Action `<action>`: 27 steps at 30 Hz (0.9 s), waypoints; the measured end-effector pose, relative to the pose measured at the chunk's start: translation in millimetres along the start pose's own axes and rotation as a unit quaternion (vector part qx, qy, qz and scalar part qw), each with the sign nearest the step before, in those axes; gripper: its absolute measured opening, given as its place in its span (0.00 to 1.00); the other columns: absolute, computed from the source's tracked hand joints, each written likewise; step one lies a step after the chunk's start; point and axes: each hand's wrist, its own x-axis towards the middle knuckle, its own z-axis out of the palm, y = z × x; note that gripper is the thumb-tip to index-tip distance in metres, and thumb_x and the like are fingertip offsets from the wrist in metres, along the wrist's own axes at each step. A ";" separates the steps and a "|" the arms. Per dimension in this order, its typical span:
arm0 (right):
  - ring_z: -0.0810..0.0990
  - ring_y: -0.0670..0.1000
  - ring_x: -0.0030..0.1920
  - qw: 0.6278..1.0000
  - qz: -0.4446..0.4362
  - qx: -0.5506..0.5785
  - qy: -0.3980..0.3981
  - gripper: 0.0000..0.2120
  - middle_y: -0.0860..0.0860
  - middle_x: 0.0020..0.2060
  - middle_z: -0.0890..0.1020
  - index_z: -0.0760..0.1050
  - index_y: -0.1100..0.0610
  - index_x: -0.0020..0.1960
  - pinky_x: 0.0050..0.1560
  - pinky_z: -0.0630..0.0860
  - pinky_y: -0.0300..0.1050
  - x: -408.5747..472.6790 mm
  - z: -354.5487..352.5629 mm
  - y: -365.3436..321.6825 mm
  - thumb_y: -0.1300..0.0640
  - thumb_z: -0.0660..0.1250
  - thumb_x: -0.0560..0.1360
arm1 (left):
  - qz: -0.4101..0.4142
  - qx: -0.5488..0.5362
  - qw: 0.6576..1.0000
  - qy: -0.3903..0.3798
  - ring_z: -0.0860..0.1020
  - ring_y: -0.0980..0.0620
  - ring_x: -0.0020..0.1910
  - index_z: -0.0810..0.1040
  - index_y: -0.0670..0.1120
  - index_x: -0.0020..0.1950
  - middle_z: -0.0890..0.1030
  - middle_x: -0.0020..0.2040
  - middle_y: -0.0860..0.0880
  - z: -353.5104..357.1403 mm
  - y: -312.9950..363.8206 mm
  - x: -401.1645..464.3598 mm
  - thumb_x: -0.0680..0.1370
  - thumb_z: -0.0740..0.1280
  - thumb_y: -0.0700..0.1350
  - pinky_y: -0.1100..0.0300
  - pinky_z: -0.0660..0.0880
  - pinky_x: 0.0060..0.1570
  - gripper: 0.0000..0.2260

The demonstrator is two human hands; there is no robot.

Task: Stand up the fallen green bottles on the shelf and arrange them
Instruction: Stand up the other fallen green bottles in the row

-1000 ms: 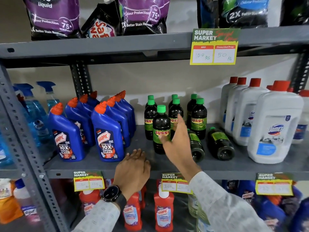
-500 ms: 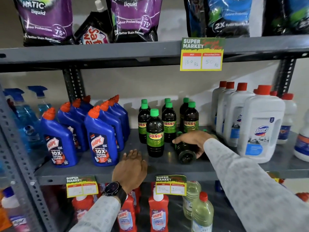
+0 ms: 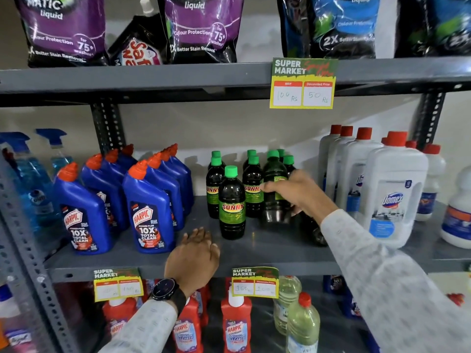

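Gripping an upright green-capped bottle [image 3: 274, 189] in the right hand [image 3: 302, 193], fingers [image 3: 270, 187] wrapped around its label, other bottles [image 3: 232, 203] just left, left hand [image 3: 193, 256] flat, released, on the shelf [image 3: 267, 248] edge.

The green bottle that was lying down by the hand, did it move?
Yes. The right hand has tipped the bottle upright beside the standing Sunny bottles; it lay flat on the shelf before.
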 end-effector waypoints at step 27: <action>0.79 0.39 0.59 0.979 -0.137 0.147 0.037 0.39 0.39 0.60 0.80 0.58 0.44 0.81 0.69 0.73 0.51 -2.2 63.9 90.1 0.55 0.75 0.76 | -0.014 -0.007 1.000 -0.002 0.56 0.53 0.82 0.60 0.44 0.82 0.58 0.83 0.47 -1.9 1.5 1.0 0.85 0.46 0.54 0.56 0.48 0.81 0.27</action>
